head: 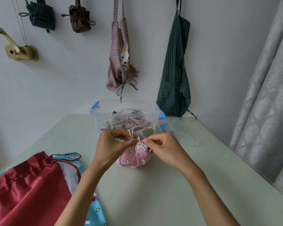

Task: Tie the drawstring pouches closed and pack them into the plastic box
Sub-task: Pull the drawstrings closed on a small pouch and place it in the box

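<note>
Nearest the camera, at seven o'clock on the bench (178, 185), a red satin pouch (28, 185) and a blue printed pouch (72, 162) lie slack with their cords loose, by the look of it not tied yet. Dead centre sits the pink pouch (136, 156), neck gathered. The left hand (112, 143) pinches the drawstring (132, 132) from nine o'clock, and the right hand (163, 146) pinches its other end from three o'clock, so the pouch hangs just under both grips and the knot looks half made. Beyond, at twelve o'clock, the plastic box (103, 115) already holds several pouches, its lid (185, 131) set beside it. I'd call it past midway.
</note>
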A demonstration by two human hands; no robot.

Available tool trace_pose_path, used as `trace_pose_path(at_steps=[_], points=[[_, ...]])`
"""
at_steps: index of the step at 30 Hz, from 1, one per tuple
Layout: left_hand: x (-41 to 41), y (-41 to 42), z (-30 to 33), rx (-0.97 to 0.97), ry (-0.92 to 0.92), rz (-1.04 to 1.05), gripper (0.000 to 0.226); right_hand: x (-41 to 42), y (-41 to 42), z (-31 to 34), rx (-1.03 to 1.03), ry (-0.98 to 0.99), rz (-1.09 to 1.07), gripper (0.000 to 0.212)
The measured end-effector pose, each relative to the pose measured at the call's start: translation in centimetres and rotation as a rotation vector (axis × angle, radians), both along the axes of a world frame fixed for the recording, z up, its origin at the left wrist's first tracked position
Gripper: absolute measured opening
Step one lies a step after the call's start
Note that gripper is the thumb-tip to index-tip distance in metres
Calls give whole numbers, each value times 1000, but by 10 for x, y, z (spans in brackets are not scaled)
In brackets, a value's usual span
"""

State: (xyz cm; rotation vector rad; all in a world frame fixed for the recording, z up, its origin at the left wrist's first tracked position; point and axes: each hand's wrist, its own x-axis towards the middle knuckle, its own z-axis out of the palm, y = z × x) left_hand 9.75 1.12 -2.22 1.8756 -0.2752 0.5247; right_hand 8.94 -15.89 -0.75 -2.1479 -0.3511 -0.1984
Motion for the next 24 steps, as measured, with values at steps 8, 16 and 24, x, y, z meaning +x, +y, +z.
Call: trace_pose_path(at_steps=[8,16,24], points=[[2,-11,-8,-29,-3,10,9,3,-7,-5,312,262,73,9],[6,0,-5,-82,79,-155,9,10,-13,-4,183,-111,-106,6],[12,1,-3,-142,71,-71,13,18,-8,-23,-582,-721,-499,12]])
